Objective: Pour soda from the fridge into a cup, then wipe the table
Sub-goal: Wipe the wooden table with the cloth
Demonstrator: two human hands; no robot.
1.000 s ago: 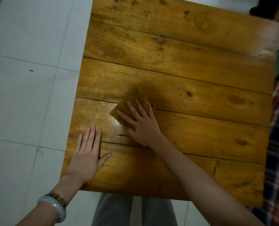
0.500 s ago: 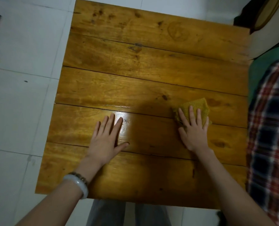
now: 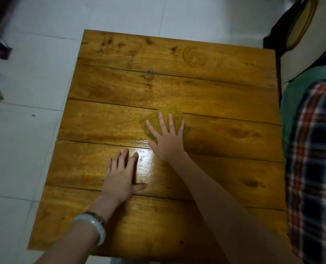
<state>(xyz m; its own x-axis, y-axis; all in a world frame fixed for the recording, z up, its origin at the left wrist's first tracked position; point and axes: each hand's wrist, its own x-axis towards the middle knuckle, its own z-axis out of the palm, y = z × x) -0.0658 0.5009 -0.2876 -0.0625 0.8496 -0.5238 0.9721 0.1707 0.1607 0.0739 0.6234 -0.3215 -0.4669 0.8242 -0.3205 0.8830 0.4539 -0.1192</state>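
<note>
hands (image 3: 120,178) flat on table (image 3: 215,88), right (image 3: 167,141) on cloth (image 3: 169,111)

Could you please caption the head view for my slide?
Right hand presses a yellow cloth onto the wooden table; left hand rests flat.

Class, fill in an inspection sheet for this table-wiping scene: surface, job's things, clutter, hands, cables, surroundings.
Surface: wooden plank table, glossy, with a bright sheen near the hands.
Job's things: yellow cloth lying flat on the table; no cup or soda seen.
Clutter: nothing seen on the table.
Hands: right hand pressed flat on the cloth, fingers spread; left hand flat on bare wood, white bracelet on its wrist.
Cables: nothing seen.
Surroundings: white tiled floor; plaid fabric at the right edge; blurred items at far left.
</note>
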